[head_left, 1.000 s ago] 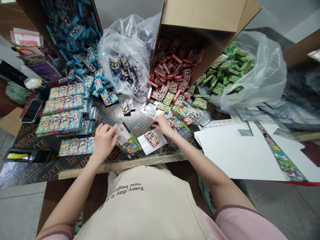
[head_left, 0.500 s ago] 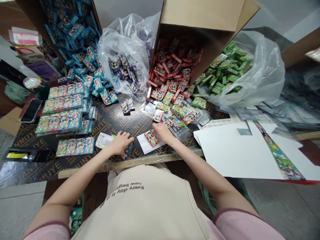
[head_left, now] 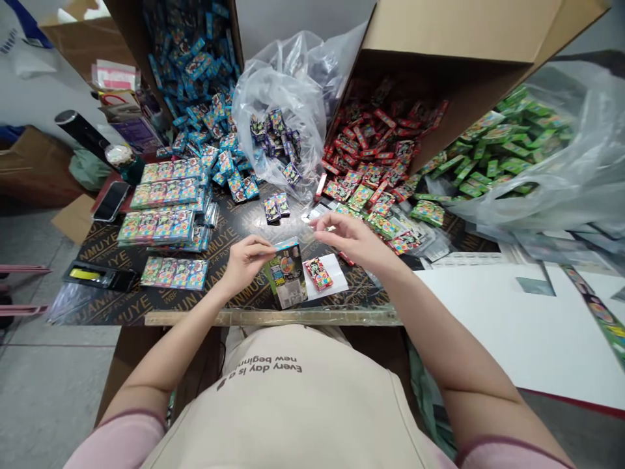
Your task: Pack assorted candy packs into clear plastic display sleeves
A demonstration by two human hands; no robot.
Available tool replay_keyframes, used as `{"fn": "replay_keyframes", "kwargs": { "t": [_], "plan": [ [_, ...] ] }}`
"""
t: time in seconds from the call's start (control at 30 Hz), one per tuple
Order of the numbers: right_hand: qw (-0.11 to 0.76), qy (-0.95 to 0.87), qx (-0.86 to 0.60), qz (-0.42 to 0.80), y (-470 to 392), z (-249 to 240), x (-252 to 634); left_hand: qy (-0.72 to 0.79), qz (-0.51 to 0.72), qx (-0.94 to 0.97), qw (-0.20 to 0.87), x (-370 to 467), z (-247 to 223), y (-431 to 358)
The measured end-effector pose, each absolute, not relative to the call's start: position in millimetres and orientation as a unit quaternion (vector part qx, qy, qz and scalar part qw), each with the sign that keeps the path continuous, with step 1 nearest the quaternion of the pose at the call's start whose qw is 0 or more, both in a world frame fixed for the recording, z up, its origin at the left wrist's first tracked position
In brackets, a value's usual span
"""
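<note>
My left hand (head_left: 248, 262) pinches the upper edge of a flat, dark printed packet (head_left: 289, 277) with a blue strip along its top. It tilts above the front of the table. My right hand (head_left: 349, 238) is held to the right of the packet, thumb and fingers brought together. Something pale and see-through shows at its fingertips, too faint to name. Below the right hand, a small red printed box (head_left: 318, 273) lies on a white sheet (head_left: 336, 277). Two small purple boxes (head_left: 277, 207) sit on the table behind the packet.
Loose boxes spill from a blue pile (head_left: 227, 146), a red pile (head_left: 371, 156) and a green pile (head_left: 517, 143). A plastic bag (head_left: 278, 85) holds purple boxes. Wrapped packs (head_left: 156, 225) are stacked left, near a phone (head_left: 111, 200). White card (head_left: 469, 312) covers the right side.
My left hand has lifted from the table and now holds up the dark packet. My right hand has left the small boxes and risen beside the packet. The view has shifted left.
</note>
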State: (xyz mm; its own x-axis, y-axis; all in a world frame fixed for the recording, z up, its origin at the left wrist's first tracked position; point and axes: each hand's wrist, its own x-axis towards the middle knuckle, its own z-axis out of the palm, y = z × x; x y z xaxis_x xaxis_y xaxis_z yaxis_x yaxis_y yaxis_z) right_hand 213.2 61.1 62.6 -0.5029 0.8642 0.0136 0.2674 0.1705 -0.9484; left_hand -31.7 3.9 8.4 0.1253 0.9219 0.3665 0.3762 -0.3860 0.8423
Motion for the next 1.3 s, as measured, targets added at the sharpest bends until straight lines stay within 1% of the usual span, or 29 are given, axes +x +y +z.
{"fn": "replay_keyframes", "kwargs": {
  "t": [0.07, 0.17, 0.4, 0.5, 0.57, 0.63, 0.67, 0.77, 0.83, 0.9, 1.1, 1.17, 1.3],
  "plan": [
    [0.284, -0.692, -0.367, 0.553, 65, 67, 202, 0.494, 0.475, 0.658, 0.313, -25, 2, 1],
    [0.287, -0.684, -0.352, 0.57, 68, 57, 190, 0.509, 0.485, 0.611, 0.364, -20, 2, 3],
    [0.385, -0.571, -0.404, 0.602, 47, 19, 175, 0.499, 0.447, 0.574, 0.472, -26, 11, 14],
    [0.432, -0.523, -0.399, 0.617, 37, 14, 175, 0.512, 0.424, 0.545, 0.511, -23, 15, 13],
    [0.438, -0.502, -0.393, 0.634, 35, 14, 177, 0.513, 0.418, 0.537, 0.524, -18, 18, 12],
    [0.443, -0.486, -0.398, 0.64, 35, 14, 181, 0.514, 0.423, 0.55, 0.504, -11, 21, 9],
    [0.447, -0.48, -0.403, 0.638, 34, 14, 183, 0.517, 0.427, 0.568, 0.477, -7, 22, 8],
    [0.455, -0.474, -0.423, 0.624, 31, 14, 189, 0.506, 0.437, 0.654, 0.353, 3, 24, 1],
    [0.459, -0.48, -0.431, 0.61, 26, 14, 192, 0.483, 0.439, 0.696, 0.301, 6, 26, -3],
    [0.466, -0.491, -0.436, 0.593, 21, 13, 194, 0.473, 0.43, 0.707, 0.303, 5, 27, -5],
    [0.489, -0.508, -0.443, 0.554, 14, 9, 195, 0.497, 0.388, 0.664, 0.401, 0, 31, 5],
    [0.493, -0.509, -0.44, 0.551, 15, 7, 196, 0.492, 0.385, 0.679, 0.384, 2, 32, 5],
    [0.494, -0.522, -0.442, 0.537, 15, 4, 199, 0.454, 0.393, 0.752, 0.272, 6, 32, 0]
  ]
}}
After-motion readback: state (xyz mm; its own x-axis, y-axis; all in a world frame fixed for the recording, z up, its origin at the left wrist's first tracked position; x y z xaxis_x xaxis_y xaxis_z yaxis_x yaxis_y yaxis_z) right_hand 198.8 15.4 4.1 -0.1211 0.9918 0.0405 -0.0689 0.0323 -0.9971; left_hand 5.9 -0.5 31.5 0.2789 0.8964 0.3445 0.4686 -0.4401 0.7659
